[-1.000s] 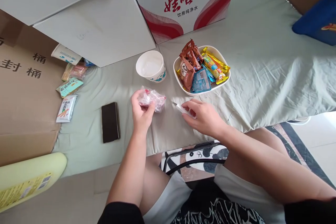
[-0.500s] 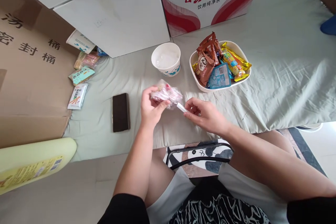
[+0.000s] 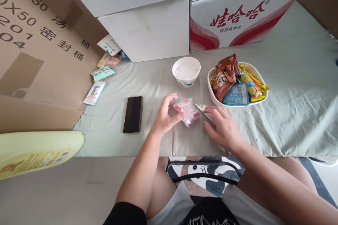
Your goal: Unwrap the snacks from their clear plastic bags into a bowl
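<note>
A small clear plastic packet with pink and red contents [image 3: 187, 111] lies on the green cloth. My left hand [image 3: 167, 116] is beside it, fingers apart, the thumb tip at the packet's left edge. To the right of the packet a slim knife [image 3: 205, 115] with a pale tip and grey handle rests at a slant on the cloth. Over its handle, my right hand [image 3: 224, 126] is loosely spread, index finger and thumb apart on either side of it. A white paper bowl with a blue pattern [image 3: 186, 72] stands just behind the packet.
A white tray [image 3: 237, 104] of wrapped snacks is at the right. On the left lie a phone [image 3: 132, 114] and several small packets [image 3: 95, 92] along a cardboard box [image 3: 52, 88]. White cartons [image 3: 158, 35] form the back; a pale yellow container [image 3: 39, 147] is at front left.
The packet has gone from my left hand down onto the cloth, and the left fingers have opened. My right hand has lowered the knife to the cloth and loosened. The view has shifted.
</note>
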### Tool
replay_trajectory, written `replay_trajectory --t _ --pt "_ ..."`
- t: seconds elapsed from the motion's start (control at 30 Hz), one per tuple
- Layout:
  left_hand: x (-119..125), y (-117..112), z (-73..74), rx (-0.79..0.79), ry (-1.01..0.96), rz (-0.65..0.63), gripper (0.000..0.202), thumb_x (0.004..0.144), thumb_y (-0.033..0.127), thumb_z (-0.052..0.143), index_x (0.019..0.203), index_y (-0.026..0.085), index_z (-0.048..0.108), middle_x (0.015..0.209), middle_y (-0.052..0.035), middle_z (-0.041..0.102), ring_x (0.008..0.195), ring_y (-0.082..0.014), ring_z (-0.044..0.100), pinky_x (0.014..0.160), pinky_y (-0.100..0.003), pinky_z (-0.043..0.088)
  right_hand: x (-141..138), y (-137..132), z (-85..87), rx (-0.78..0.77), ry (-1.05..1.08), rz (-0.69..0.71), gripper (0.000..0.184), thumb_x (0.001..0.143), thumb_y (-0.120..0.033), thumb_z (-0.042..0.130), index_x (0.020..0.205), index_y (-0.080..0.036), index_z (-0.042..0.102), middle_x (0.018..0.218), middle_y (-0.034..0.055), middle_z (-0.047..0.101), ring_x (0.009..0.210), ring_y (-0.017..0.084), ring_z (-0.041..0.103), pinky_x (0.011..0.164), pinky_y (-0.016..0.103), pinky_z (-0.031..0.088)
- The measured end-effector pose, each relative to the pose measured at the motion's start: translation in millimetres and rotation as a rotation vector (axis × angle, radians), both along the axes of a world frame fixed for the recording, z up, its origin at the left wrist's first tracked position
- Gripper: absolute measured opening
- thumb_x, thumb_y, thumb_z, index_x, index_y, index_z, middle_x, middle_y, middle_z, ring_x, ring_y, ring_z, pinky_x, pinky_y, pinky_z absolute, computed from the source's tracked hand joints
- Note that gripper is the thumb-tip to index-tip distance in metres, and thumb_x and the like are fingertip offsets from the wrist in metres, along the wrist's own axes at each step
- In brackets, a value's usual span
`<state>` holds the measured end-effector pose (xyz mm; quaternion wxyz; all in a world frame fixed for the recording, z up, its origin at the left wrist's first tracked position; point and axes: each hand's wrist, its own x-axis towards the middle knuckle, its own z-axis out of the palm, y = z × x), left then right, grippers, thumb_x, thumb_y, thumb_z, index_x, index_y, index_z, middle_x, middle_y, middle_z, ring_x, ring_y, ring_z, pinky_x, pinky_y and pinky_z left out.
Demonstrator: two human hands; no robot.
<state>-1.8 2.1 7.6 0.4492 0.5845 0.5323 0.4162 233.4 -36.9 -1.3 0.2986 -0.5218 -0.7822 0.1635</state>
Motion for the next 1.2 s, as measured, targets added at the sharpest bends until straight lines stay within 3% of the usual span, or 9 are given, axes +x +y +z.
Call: replay_trajectory --t 0.1,0.2,0.37,0.5,0.63,0.77,0.87,1.07,1.2 --pt "0 -1 5.9 0.025 0.111 -0.138 0.058 0.068 0.038 0.089 0.119 0.022 0.066 0.133 -0.0104 0.069 0.118 -0.0267 0.066 0.102 -0.038 0.052 -5 -3 -2.8 0.054 0.075 0.133 0.047 0.094 -0.025 0.06 0.14 -0.021 0.052 0.137 0.0164 0.067 0.126 0.033 0.065 0.103 0.052 0.056" --pt "2 -2 5.3 -0.022 0.063 -0.045 0.022 0.08 0.037 0.077 0.093 0.02 0.071 0.103 -0.0065 0.076 0.092 -0.0202 0.07 0.083 -0.031 0.054 -9 -5 -4.5 0.098 0.118 0.186 0.053 0.094 -0.025 0.064 0.145 -0.024 0.05 0.137 0.0144 0.068 0.127 0.032 0.065 0.102 0.05 0.056" --pt "4 3 5.3 -0.164 -0.27 0.234 0.024 0.075 0.039 0.078 0.08 0.018 0.068 0.076 -0.0017 0.07 0.069 -0.0141 0.064 0.064 -0.025 0.049 -11 -4 -2.9 0.192 0.133 0.209 0.012 0.096 -0.017 0.062 0.102 -0.025 0.068 0.105 0.0072 0.075 0.094 0.023 0.073 0.081 0.038 0.057" --pt "-2 9 12.1 -0.252 -0.397 0.418 0.026 0.063 0.029 0.076 0.081 0.021 0.06 0.072 0.0017 0.067 0.062 -0.0134 0.062 0.055 -0.023 0.045 -5 0 1.5 0.226 0.21 0.038 0.015 0.093 -0.011 0.06 0.093 -0.025 0.063 0.085 0.0019 0.073 0.08 0.02 0.071 0.072 0.034 0.054" --pt "-12 10 8.8 -0.182 -0.262 0.535 0.026 0.062 0.02 0.065 0.087 0.022 0.058 0.079 0.0019 0.066 0.071 -0.0148 0.067 0.056 -0.022 0.044 3 1 7.5 0.341 0.291 -0.179 0.024 0.092 -0.007 0.052 0.104 -0.026 0.063 0.104 0.0069 0.073 0.098 0.023 0.072 0.085 0.039 0.058" --pt "-16 6 -0.2 0.013 0.054 0.295 0.033 0.071 0.023 0.072 0.104 0.023 0.069 0.111 -0.0056 0.076 0.112 -0.0225 0.07 0.088 -0.03 0.054 1 -2 8.0 0.296 0.266 0.083 0.037 0.09 -0.024 0.06 0.127 -0.023 0.059 0.129 0.0141 0.07 0.121 0.03 0.068 0.099 0.049 0.056" --pt "-13 4 -3.6 0.069 0.211 0.049 0.025 0.077 0.032 0.078 0.1 0.022 0.072 0.104 -0.0065 0.079 0.111 -0.0254 0.072 0.1 -0.038 0.054 -4 -1 5.1 0.308 0.175 0.079 0.035 0.091 -0.021 0.063 0.125 -0.024 0.06 0.105 0.0077 0.076 0.102 0.027 0.072 0.087 0.045 0.057" --pt "-21 2 3.7 0.464 0.044 0.275 0.008 0.085 0.027 0.068 0.078 0.022 0.069 0.091 -0.0035 0.078 0.107 -0.0249 0.076 0.098 -0.04 0.058 14 4 8.3 0.415 0.325 -0.332 0.027 0.087 -0.008 0.054 0.106 -0.026 0.061 0.094 0.0052 0.066 0.086 0.022 0.066 0.074 0.039 0.056" --pt "-28 -14 25.2 0.516 0.149 -0.104 0.014 0.08 0.017 0.065 0.066 0.021 0.066 0.072 -0.0015 0.075 0.071 -0.018 0.073 0.07 -0.03 0.058 22 0 15.8 0.529 0.359 -0.202 0.034 0.083 -0.01 0.054 0.113 -0.027 0.059 0.114 0.0089 0.066 0.108 0.028 0.068 0.093 0.052 0.056"
